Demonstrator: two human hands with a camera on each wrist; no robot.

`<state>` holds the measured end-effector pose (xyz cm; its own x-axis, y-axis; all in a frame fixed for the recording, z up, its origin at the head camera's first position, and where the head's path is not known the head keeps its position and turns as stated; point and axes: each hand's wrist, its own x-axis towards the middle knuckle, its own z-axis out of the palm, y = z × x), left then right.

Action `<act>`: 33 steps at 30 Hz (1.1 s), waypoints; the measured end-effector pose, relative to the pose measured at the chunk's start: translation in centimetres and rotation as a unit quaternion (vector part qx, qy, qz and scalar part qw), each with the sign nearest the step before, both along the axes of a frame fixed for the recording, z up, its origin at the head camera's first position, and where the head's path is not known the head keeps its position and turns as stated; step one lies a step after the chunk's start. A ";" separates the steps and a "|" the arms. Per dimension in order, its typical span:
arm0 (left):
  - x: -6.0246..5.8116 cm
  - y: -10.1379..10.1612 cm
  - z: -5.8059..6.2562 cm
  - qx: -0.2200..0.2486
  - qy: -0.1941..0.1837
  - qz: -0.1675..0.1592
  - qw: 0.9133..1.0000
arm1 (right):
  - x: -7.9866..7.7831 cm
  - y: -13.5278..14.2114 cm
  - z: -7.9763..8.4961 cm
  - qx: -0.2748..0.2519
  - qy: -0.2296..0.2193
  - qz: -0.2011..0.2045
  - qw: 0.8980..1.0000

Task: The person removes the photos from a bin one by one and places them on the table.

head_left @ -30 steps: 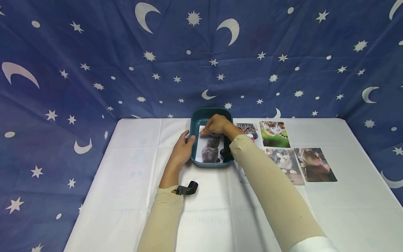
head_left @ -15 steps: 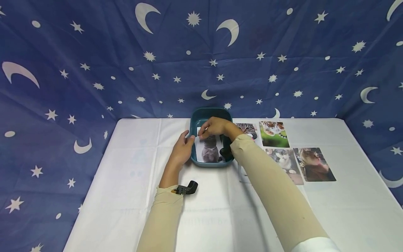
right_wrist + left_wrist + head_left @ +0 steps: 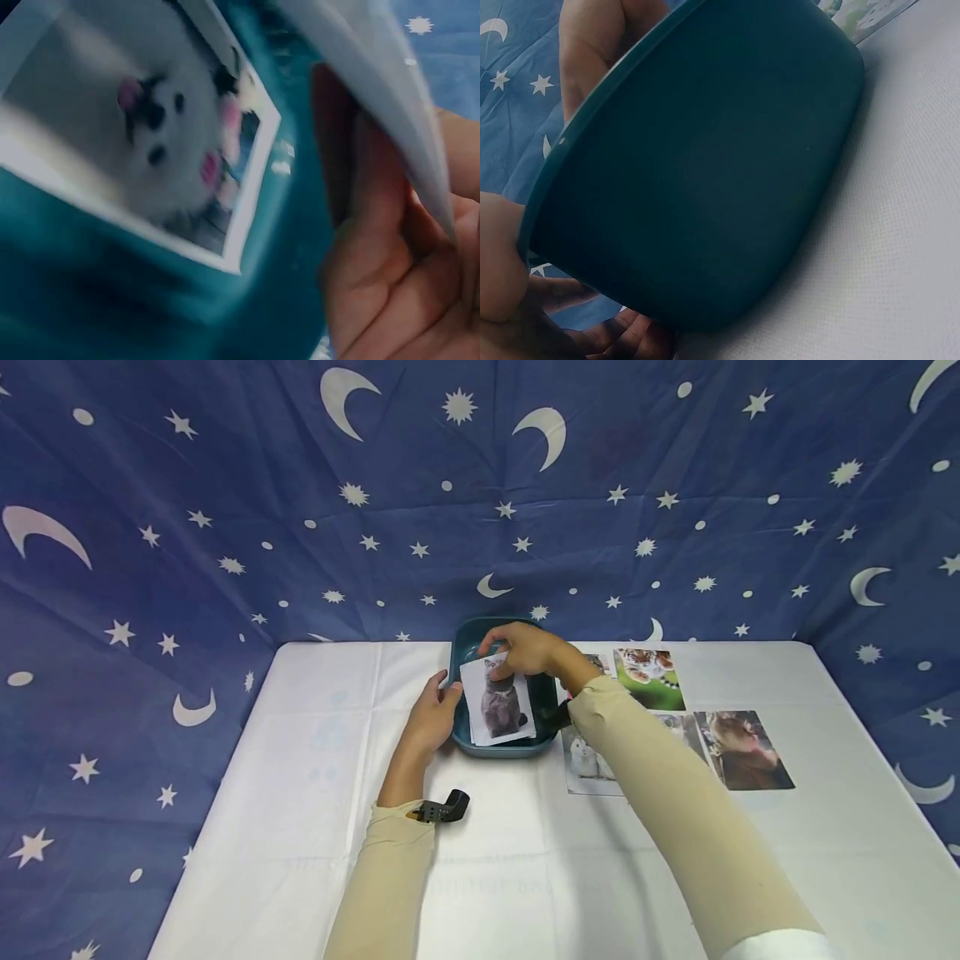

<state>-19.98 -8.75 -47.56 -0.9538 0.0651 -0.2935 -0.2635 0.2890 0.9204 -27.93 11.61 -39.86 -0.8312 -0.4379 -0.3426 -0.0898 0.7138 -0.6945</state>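
Note:
A teal plastic box (image 3: 501, 752) stands at the back of the table. My left hand (image 3: 432, 718) holds its left wall, thumb at the rim and fingers along the outside; the left wrist view has this thumb (image 3: 499, 255) at the edge. Over the box, my right hand (image 3: 528, 649) pinches a small stack of photo cards (image 3: 501, 710), thumb on top and fingers behind. The top card shows a grey cat sitting on white; a white edge of another card sticks out at its left. In the right wrist view, a blurred photo (image 3: 150, 142) of a white furry animal lies inside the box.
Right of the box, several photo cards lie on the white table: a tiger photo (image 3: 648, 679), a brown animal photo (image 3: 744, 750) and a white animals photo (image 3: 588, 764). My right forearm (image 3: 675, 810) covers parts of others. A blue star-patterned cloth (image 3: 405, 577) hangs behind.
My right hand has lifted the grey cat card with another beneath it off the box's bottom and tilted them, shifting slightly right. My left hand has stayed at the box's left wall.

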 end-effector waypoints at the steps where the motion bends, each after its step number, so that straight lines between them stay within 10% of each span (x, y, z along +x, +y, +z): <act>1: 0.0 0.0 0.0 0.000 -0.001 0.002 1.000 | 0.2 0.4 0.4 -0.017 0.009 -0.012 1.000; 8: 0.1 0.1 0.2 -0.006 -0.002 0.010 1.000 | 1.4 6.1 2.4 -0.105 0.085 -0.084 0.987; 14: 0.0 0.2 -0.1 -0.015 -0.006 0.015 1.000 | 3.0 14.3 2.5 -0.089 0.063 -0.142 0.984; 22: 0.0 0.0 -0.5 -0.014 -0.002 0.014 1.000 | 3.9 24.6 -0.4 -0.073 0.037 -0.218 0.973; 33: -0.1 0.1 -0.4 -0.020 -0.007 0.013 1.000 | 4.9 33.3 -4.3 -0.017 0.092 -0.363 0.927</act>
<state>-20.12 -8.60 -47.97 -0.9505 0.0286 -0.3093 -0.2847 0.3182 0.9043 -23.01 44.93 -44.13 -0.9539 0.2522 -0.1624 0.2871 0.6106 -0.7381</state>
